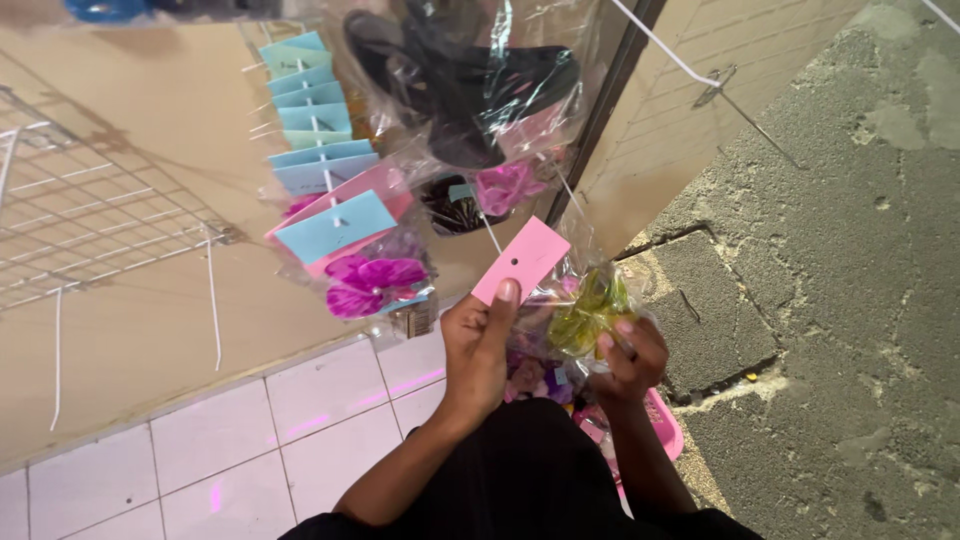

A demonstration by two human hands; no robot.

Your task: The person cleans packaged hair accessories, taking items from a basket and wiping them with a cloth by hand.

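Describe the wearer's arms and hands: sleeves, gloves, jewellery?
Both hands are bare: left hand, right hand, no gloves. No rings, watch or bracelets show. Forearms are uncovered up to the frame's lower edge, with no sleeve cuffs in view. Black garment lies below them.

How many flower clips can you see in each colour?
Purple fabric flower clips hanging on the wall: 1
Magenta fabric flower clips in clear plastic wrap: 1
Yellow-green fabric flower clips in the right hand: 1
Total: 3
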